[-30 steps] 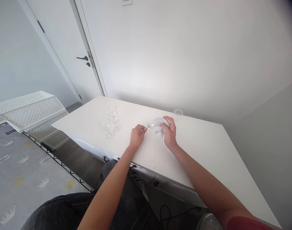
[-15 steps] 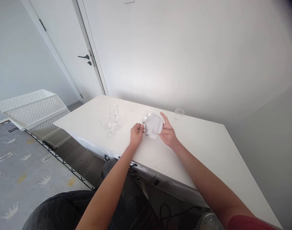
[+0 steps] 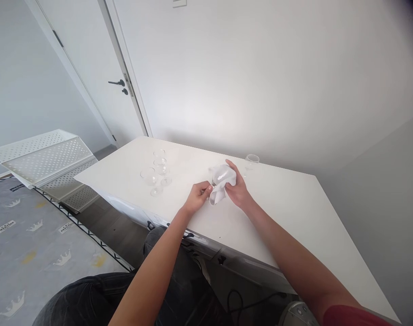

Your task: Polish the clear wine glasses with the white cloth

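Wineglass [image 3: 224, 172] tilted between table's [image 3: 284, 213] front and back edges. Left hand [image 3: 199, 196] pinched at stem end; right hand [image 3: 238, 184] clamped on cloth [image 3: 219, 194] around bowl. Likely light, stiff, slick, brittle: grip stem, cradle bowl softly.

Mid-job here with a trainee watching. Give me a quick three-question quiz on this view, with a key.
1. Multiple choice: What is the right hand holding against the raised glass?
A) a sponge
B) a white cloth
C) a brush

2. True or false: The lone glass beyond the right hand stands nearer the wall than the front edge of the table.

3. Count: How many grouped glasses stand on the table's left part?

Key: 1. B; 2. true; 3. three
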Action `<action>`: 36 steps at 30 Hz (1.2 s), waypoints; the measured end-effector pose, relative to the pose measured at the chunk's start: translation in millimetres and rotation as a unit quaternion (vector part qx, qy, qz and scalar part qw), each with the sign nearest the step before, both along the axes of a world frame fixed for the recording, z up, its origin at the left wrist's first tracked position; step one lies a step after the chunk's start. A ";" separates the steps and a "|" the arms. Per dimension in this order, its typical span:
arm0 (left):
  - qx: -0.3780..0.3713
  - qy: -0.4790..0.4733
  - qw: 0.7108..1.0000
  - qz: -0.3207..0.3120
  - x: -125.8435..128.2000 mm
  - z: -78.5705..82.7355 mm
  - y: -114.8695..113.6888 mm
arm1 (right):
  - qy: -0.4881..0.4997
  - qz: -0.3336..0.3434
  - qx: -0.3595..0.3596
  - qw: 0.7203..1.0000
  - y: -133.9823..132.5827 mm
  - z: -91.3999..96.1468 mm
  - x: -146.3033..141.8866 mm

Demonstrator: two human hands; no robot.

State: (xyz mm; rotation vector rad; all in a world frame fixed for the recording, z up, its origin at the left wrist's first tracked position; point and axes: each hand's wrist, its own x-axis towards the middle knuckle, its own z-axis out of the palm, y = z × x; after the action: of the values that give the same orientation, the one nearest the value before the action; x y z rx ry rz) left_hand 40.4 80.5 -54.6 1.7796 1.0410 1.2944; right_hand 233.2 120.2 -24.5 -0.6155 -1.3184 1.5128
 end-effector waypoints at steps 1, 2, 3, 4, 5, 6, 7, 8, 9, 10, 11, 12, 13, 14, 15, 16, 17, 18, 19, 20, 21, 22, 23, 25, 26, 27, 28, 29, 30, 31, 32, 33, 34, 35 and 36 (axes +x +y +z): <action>-0.011 -0.002 1.000 -0.028 0.0 0.4 -0.2 | 0.015 0.029 -0.007 0.999 -0.6 -0.3 -0.6; -0.021 -0.003 0.998 -0.052 0.0 0.9 -0.3 | 0.030 0.051 -0.009 0.998 -1.0 -0.8 -1.7; -0.027 -0.003 0.997 -0.068 0.1 1.3 -0.3 | 0.039 0.065 -0.008 0.997 -1.0 -1.3 -3.2; -0.030 -0.002 0.997 -0.075 0.3 1.5 -0.1 | 0.037 0.071 -0.009 0.997 -0.9 -1.9 -5.0; -0.027 0.003 0.997 -0.067 0.5 1.5 0.3 | 0.029 0.062 -0.006 0.998 -0.9 -2.5 -7.2; -0.017 0.012 0.999 -0.043 0.8 1.2 0.8 | 0.014 0.035 0.004 0.999 -1.3 -2.9 -9.5; -0.002 0.026 1.000 -0.008 1.0 0.6 1.4 | -0.009 -0.010 0.023 1.000 -2.2 -3.2 -12.0; 0.015 0.043 0.999 0.026 1.3 -0.1 1.9 | -0.040 -0.068 0.053 0.996 -3.8 -3.2 -14.2; 0.034 0.063 0.996 0.055 1.6 -0.9 2.2 | -0.074 -0.132 0.092 0.984 -6.0 -2.8 -16.1; 0.052 0.084 0.992 0.075 1.8 -1.6 2.3 | -0.110 -0.193 0.137 0.965 -8.5 -2.2 -17.3; 0.069 0.103 0.989 0.085 2.1 -2.2 2.1 | -0.142 -0.241 0.181 0.943 -10.8 -1.3 -17.8; 0.081 0.120 0.986 0.085 2.3 -2.7 1.5 | -0.169 -0.268 0.218 0.923 -12.6 -0.2 -17.4; 0.092 0.134 0.983 0.080 2.5 -2.9 0.8 | -0.188 -0.277 0.244 0.910 -13.3 0.9 -16.2; 0.099 0.147 0.981 0.076 2.7 -3.0 0.0 | -0.197 -0.273 0.256 0.906 -12.7 2.0 -14.3; 0.105 0.158 0.979 0.073 2.9 -3.0 -0.8 | -0.197 -0.260 0.252 0.911 -10.7 2.9 -12.0; 0.109 0.168 0.977 0.071 3.0 -3.0 -1.5 | -0.187 -0.244 0.231 0.923 -7.7 3.6 -9.4; 0.110 0.178 0.975 0.070 3.1 -2.9 -1.9 | -0.167 -0.225 0.196 0.940 -3.8 4.0 -6.8; 0.110 0.188 0.974 0.067 3.1 -2.9 -2.2 | -0.136 -0.203 0.149 0.958 0.2 4.1 -4.4; 0.108 0.195 0.973 0.065 3.1 -2.9 -2.3 | -0.099 -0.177 0.095 0.975 4.0 4.1 -2.5; 0.106 0.198 0.972 0.065 3.0 -2.9 -2.2 | -0.061 -0.148 0.042 0.986 7.0 4.0 -1.1; 0.105 0.197 0.973 0.067 2.8 -3.0 -2.1 | -0.024 -0.116 -0.005 0.993 9.0 3.8 -0.4; 0.102 0.190 0.974 0.069 2.6 -3.0 -2.0 | 0.012 -0.087 -0.043 0.995 9.8 3.5 -0.5; 0.099 0.180 0.976 0.069 2.4 -2.9 -1.9 | 0.045 -0.059 -0.074 0.994 9.4 3.1 -1.4; 0.093 0.155 0.982 0.060 1.8 -2.5 -1.9 | 0.104 -0.011 -0.114 0.988 5.8 2.0 -5.4; 0.091 0.142 0.984 0.053 1.5 -2.2 -1.9 | 0.127 0.009 -0.124 0.984 3.0 1.2 -8.2; 0.088 0.129 0.987 0.049 1.2 -1.8 -1.8 | 0.143 0.025 -0.127 0.981 0.1 0.2 -11.2; 0.085 0.116 0.989 0.047 0.9 -1.4 -1.6 | 0.150 0.036 -0.123 0.980 -2.7 -0.9 -14.0; 0.080 0.102 0.990 0.046 0.8 -1.1 -1.3 | 0.153 0.043 -0.113 0.981 -5.2 -2.0 -16.6; 0.075 0.088 0.992 0.044 0.7 -0.7 -0.9 | 0.155 0.048 -0.100 0.982 -7.2 -3.2 -18.5; 0.071 0.074 0.994 0.041 0.7 -0.4 -0.6 | 0.156 0.052 -0.087 0.983 -8.8 -4.3 -19.8; 0.070 0.063 0.995 0.036 0.8 -0.2 -0.2 | 0.156 0.057 -0.074 0.983 -9.8 -5.3 -20.5; 0.071 0.053 0.996 0.031 0.9 0.0 0.0 | 0.155 0.064 -0.060 0.984 -10.5 -6.2 -20.6; 0.074 0.044 0.996 0.025 1.1 0.1 0.2 | 0.152 0.070 -0.045 0.985 -10.8 -7.0 -20.5; 0.077 0.036 0.996 0.020 1.2 0.1 0.3 | 0.145 0.076 -0.030 0.986 -10.9 -7.9 -20.4; 0.078 0.029 0.996 0.015 1.2 0.0 0.4 | 0.132 0.081 -0.016 0.988 -11.0 -8.9 -20.7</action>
State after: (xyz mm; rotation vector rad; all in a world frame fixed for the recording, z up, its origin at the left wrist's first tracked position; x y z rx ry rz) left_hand 41.6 80.9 -54.6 1.9338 1.0250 1.3819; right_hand 212.5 109.1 -33.4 -0.3196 -1.1634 1.6851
